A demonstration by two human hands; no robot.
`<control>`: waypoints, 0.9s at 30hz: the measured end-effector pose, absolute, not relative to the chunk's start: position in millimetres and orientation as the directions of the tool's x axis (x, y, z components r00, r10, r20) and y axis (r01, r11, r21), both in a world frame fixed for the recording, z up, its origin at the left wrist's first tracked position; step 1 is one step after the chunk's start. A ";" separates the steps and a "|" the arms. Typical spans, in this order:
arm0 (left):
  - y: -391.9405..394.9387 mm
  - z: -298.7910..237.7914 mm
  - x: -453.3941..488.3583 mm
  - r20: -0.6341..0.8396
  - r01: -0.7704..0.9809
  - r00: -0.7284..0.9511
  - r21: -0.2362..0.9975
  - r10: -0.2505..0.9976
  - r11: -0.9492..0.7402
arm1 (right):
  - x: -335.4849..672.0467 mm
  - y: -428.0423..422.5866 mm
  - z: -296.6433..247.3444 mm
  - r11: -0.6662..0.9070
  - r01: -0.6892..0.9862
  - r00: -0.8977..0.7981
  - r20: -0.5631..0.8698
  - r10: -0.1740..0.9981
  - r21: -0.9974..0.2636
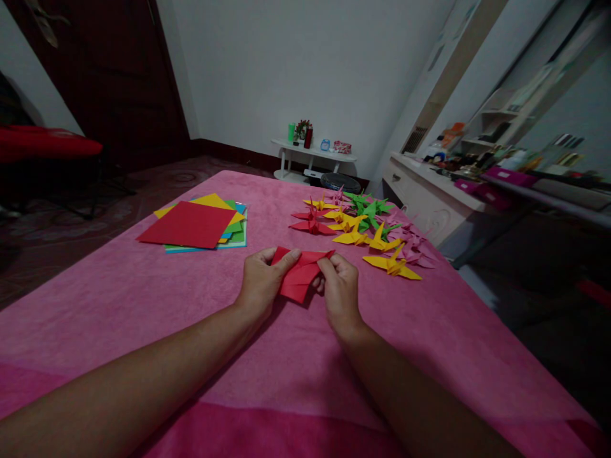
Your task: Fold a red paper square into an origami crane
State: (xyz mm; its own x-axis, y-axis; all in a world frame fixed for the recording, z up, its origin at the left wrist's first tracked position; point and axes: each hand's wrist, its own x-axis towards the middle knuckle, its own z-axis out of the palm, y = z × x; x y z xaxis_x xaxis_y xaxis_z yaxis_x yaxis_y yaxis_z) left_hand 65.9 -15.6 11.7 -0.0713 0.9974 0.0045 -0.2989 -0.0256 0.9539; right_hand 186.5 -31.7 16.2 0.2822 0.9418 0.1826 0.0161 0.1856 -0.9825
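A partly folded sheet of red origami paper [298, 280] is held between my two hands, just above the pink cloth. My left hand [262, 277] pinches its left side, thumb lying on top. At the upper right corner my right hand [340, 283] grips the paper between thumb and fingers. Creases run across the red sheet, and its top edge is folded over on the right. Beyond my right hand lie folded paper cranes in several colours: a red crane [312, 224], a yellow crane [393, 266], a green crane [370, 210] and a pink crane [415, 245].
Left of my hands is a loose stack of coloured paper with a red square sheet [188, 224] on top. The pink cloth [200, 356] covers the surface. A white shelf [312, 151] stands by the wall, and a cluttered dresser [434, 197] is at the right.
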 end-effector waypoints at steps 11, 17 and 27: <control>-19.0 16.5 65.3 0.004 -0.283 -0.020 0.959 1.000 -0.009 | 184.9 -32.7 17.9 0.212 -0.022 0.312 0.195 0.930 -0.977; -18.9 17.2 64.0 -0.039 -0.293 0.086 0.954 0.996 0.062 | 185.1 -27.2 15.9 0.272 -0.082 0.335 0.230 0.914 -0.959; -18.5 19.2 63.1 -0.063 -0.409 0.150 0.905 0.987 0.120 | 188.9 -21.7 13.1 0.223 -0.244 0.221 0.170 0.960 -0.944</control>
State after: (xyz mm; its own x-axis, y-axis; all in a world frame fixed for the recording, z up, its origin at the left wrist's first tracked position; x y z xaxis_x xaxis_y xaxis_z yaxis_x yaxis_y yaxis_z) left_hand 63.1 -18.5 19.2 0.1501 0.9867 -0.0630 -0.4086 0.1199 0.9048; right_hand 188.9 -21.7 13.1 0.2212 0.9603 0.1699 -0.2437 0.2231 -0.9438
